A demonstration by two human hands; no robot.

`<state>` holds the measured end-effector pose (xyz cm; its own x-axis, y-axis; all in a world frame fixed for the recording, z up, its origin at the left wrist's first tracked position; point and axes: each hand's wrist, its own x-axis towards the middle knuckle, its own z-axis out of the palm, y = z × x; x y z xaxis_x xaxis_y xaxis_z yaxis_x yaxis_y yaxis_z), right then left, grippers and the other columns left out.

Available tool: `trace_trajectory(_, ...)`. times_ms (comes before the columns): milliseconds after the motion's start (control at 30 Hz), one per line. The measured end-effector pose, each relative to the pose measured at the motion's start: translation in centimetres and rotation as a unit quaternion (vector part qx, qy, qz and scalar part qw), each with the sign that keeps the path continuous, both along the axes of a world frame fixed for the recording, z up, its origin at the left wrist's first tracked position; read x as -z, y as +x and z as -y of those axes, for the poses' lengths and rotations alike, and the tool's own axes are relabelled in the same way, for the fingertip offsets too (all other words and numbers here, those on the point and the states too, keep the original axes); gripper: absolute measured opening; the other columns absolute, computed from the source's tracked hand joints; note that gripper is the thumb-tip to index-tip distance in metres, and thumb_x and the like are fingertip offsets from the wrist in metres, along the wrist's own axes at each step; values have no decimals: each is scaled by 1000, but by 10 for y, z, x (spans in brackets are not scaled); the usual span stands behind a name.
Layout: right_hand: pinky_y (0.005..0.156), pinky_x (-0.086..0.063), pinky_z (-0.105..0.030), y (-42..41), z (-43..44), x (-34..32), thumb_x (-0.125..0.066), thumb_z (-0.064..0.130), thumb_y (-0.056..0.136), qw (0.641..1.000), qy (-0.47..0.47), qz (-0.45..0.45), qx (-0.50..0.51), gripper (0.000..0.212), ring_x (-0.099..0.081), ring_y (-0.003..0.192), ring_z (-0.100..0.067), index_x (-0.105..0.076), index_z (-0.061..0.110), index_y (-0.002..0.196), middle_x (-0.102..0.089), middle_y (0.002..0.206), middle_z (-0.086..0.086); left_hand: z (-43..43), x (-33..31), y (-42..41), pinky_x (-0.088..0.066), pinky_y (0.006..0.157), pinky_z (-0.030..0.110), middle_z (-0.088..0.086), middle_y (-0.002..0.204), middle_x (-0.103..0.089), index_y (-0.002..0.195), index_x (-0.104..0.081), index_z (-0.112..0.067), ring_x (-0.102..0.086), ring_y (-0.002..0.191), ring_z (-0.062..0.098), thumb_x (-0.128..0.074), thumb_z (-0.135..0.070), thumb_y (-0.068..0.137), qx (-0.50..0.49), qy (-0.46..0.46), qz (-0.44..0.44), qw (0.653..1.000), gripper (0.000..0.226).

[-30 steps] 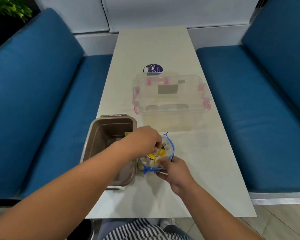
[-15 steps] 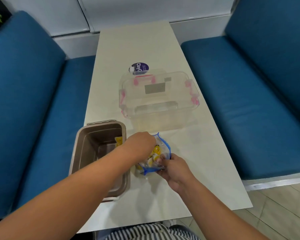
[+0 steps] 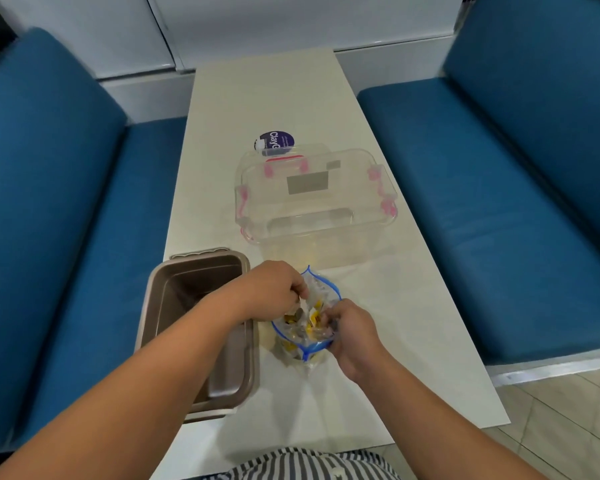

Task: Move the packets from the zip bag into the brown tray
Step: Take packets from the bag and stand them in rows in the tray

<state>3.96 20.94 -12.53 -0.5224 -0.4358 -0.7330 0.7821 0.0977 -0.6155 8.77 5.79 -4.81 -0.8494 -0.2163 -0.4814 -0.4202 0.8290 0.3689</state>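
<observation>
A clear zip bag [image 3: 317, 289] with a blue rim stands open on the table, holding several yellow and grey packets [image 3: 307, 322]. My left hand [image 3: 274, 289] reaches into the bag's mouth from the left, fingers curled down among the packets; what they pinch is partly hidden. My right hand [image 3: 349, 332] grips the bag's near right rim and holds it open. The brown tray [image 3: 191, 306] lies just left of the bag, under my left forearm; its visible floor is bare.
A clear plastic box [image 3: 314, 202] with pink latches stands beyond the bag. A purple-labelled round item [image 3: 274, 142] lies behind it. Blue sofas flank the narrow white table [image 3: 267, 91]. The table's near edge is by my striped clothing.
The camera view shifted. My left hand stayed in the bag's mouth, fingers digging deeper among the packets. My right hand moved up along the bag's rim.
</observation>
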Motion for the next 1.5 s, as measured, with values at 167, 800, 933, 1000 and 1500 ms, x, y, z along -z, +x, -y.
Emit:
trace_trajectory(167,67,-50,-34,1,3,-1,-40,13,93,999,-18,28,26,25,-55,57,-20,-56,11,74,-56,62,-6,-2,1,8,-47,82,19,-9,107,-72,112,-76,-26,-63,94,7,-62,-19,93,14,-34,-45,998,24)
trace_trajectory(800,95,-55,-52,10,12,3,-45,18,106,999,39,-29,-2,39,-65,97,-34,-54,-11,130,-63,104,-17,53,-54,102,-43,59,25,-11,70,-66,79,-73,-30,-59,71,7,-78,-35,84,-252,-116,-192,941,9)
trace_trajectory(933,95,-55,-52,11,12,6,-43,16,107,999,28,-28,-1,34,-70,106,-37,-60,-6,126,-67,106,-16,59,-35,107,-42,62,22,-13,76,-66,82,-72,-31,-60,75,5,-76,-33,86,-202,-157,-82,963,6)
trace_trajectory(1000,93,-56,-51,12,12,7,-42,16,107,999,23,-24,4,29,-70,107,-36,-64,0,119,-69,106,-14,58,-24,107,-41,61,19,-13,77,-65,83,-72,-29,-59,73,5,-75,-30,87,-184,-153,-50,970,5)
trace_trajectory(1500,102,-53,-55,13,11,5,-45,18,108,1000,13,-7,17,25,-67,117,-33,-67,7,112,-70,110,-14,55,41,82,-53,69,31,0,83,-67,97,-73,-19,-64,74,18,-64,-17,90,-120,-174,35,977,12)
